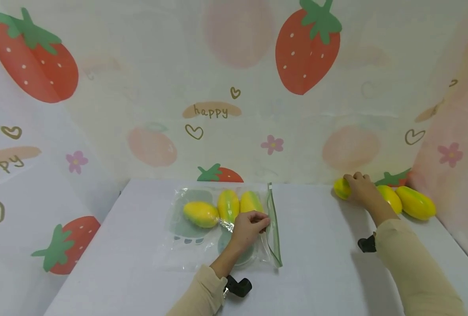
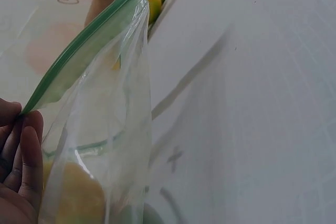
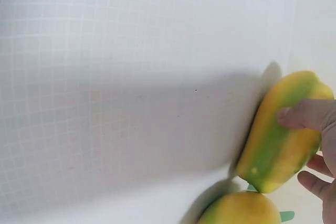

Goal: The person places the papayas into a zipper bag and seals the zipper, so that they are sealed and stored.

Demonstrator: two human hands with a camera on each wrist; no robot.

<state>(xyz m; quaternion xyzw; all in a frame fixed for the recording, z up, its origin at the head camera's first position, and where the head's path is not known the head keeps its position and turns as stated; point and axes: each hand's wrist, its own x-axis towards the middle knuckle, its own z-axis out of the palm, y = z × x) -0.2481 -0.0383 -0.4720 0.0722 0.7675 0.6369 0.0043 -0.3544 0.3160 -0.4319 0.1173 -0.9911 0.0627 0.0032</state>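
bag (image 1: 204, 243) in all views but right-wrist

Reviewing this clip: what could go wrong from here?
The left hand pinches the green-edged bag by its edge, so the bag could slip if that pinch loosens. The gripped fruit in the right hand lies close to a neighbouring fruit and might nudge it. Tugging the bag could shift the three fruits inside.

A white table (image 1: 111, 272) meets a pale back wall (image 1: 234, 151) printed with red strawberries (image 1: 308, 50), pink flowers (image 1: 272, 145), outlined hearts (image 1: 194, 131) and the word "happy" (image 1: 212, 110). Similar prints cover the left wall (image 1: 32, 188) and pinker right wall (image 1: 455, 118).
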